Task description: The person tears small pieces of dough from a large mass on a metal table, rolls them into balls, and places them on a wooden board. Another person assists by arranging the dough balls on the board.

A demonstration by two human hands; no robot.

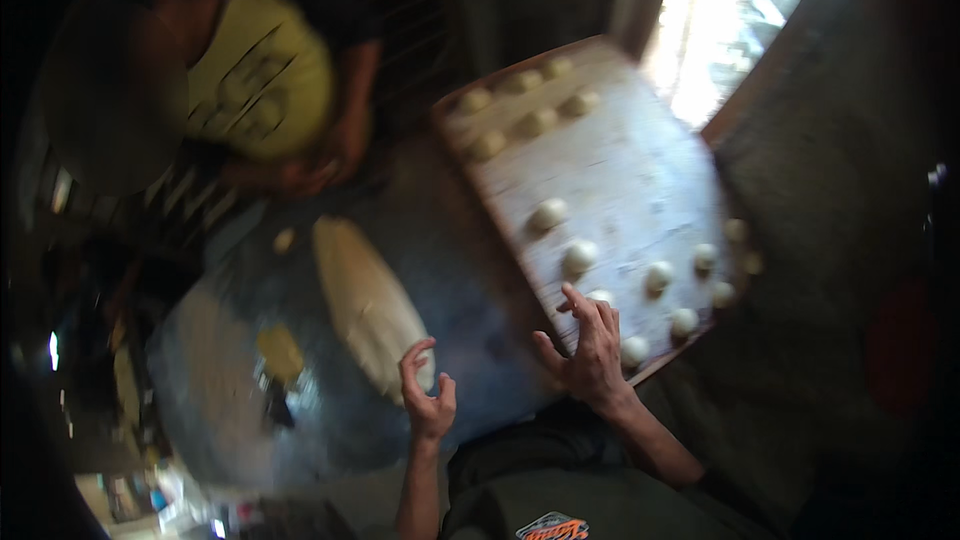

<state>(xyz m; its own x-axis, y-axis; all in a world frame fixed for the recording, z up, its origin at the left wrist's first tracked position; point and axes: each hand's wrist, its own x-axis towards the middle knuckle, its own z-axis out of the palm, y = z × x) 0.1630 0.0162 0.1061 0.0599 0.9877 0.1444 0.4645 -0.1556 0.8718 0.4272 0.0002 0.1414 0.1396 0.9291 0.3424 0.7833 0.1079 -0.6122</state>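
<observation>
A long slab of pale dough (pixel 367 304) lies lengthwise on the dark work table (pixel 480 307). At its near end is my left hand (pixel 427 397), fingers curled apart with nothing held; whether it touches the dough I cannot tell. My right hand (pixel 592 352) hovers by the near left edge of a floured wooden board (pixel 630 172), fingers spread and holding nothing. Just beyond its fingertips sits a round dough ball (pixel 602 297), partly hidden by the hand. Further dough balls, among them one (pixel 580 257) and another (pixel 634 350), rest around it on the board.
Several dough balls (pixel 536 121) stand in rows at the board's far end. Across the table is a person in a yellow-fronted shirt (pixel 259 82), hands together near the edge. A small dough piece (pixel 283 241) and a yellow item (pixel 280 352) lie left of the slab. A bright doorway (pixel 720 22) opens behind.
</observation>
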